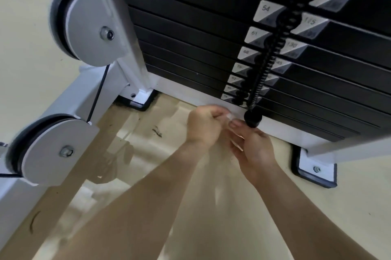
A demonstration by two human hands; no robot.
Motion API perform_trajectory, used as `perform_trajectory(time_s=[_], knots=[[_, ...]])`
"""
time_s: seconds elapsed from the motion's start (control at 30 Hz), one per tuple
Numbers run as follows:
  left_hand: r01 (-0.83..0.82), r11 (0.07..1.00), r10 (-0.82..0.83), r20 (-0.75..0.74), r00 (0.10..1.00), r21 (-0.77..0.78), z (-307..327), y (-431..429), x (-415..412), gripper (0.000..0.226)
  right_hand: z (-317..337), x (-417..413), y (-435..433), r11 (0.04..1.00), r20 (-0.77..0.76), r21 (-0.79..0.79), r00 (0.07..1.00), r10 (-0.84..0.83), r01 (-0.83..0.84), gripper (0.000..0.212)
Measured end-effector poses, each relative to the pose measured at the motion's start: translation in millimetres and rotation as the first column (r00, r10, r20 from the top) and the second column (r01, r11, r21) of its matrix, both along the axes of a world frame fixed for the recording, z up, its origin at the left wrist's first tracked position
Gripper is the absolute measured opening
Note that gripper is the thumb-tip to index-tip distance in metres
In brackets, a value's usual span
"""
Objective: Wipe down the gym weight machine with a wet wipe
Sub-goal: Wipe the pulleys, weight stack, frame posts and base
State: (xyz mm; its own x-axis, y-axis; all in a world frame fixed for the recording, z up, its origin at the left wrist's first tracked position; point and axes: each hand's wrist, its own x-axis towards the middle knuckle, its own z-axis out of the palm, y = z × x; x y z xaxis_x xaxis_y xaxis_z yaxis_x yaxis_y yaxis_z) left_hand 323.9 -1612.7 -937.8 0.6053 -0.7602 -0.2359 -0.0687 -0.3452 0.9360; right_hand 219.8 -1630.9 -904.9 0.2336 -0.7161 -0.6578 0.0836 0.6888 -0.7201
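Observation:
The weight machine's black plate stack [190,33] with numbered labels fills the top of the view, framed by white posts [122,16]. My left hand [204,126] and my right hand [251,147] meet low in front of the white base bar [281,130], just under the black pin knob [252,119] that hangs on a coiled cord. Between their fingertips both hands pinch a small whitish, see-through thing, the wet wipe [230,118]; blur hides its shape.
Two white-covered pulleys [88,27] [53,149] with a black cable [99,92] stand on the left frame. Black-rimmed foot plates [315,171] [141,101] sit on the beige floor, which shows scuff marks [157,130].

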Motion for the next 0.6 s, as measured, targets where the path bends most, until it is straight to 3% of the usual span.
perform_trajectory(time_s=[0.1,0.13,0.2,0.23,0.27,0.33,0.43,0.53,0.6], knots=[[-0.217,0.975,0.217,-0.009,0.976,-0.039,7,15,21,0.022,2,-3,-4,0.997,0.056,0.083,0.998,-0.007,0.002,0.013],[-0.182,0.983,0.181,0.069,0.981,-0.002,10,20,23,0.019,2,-4,-3,0.995,0.033,0.080,0.998,0.055,-0.058,0.015],[0.053,0.987,-0.089,0.243,0.966,0.151,18,31,19,0.014,3,-7,3,0.971,0.023,0.032,0.971,0.238,-0.239,0.025],[0.155,0.967,-0.206,0.258,0.944,0.204,19,36,15,0.014,4,-8,6,0.948,0.054,-0.002,0.947,0.317,-0.317,0.032],[0.204,0.955,-0.251,0.225,0.941,0.213,21,39,13,0.014,4,-9,9,0.928,0.086,-0.035,0.924,0.372,-0.370,0.038],[0.152,0.981,-0.165,0.108,0.980,0.124,22,44,14,0.013,4,-10,12,0.898,0.073,-0.107,0.897,0.436,-0.427,0.037],[0.008,1.000,-0.005,-0.158,0.987,0.021,30,52,11,0.012,7,-18,12,0.878,-0.044,-0.189,0.897,0.439,-0.439,0.017],[0.006,1.000,-0.018,-0.451,0.892,-0.029,42,59,-3,0.010,11,-39,3,0.870,-0.068,-0.100,0.875,0.479,-0.484,0.013],[0.051,0.999,-0.047,-0.512,0.858,-0.007,42,63,-6,0.013,14,-58,-5,0.847,-0.083,-0.001,0.844,0.530,-0.532,0.012]])
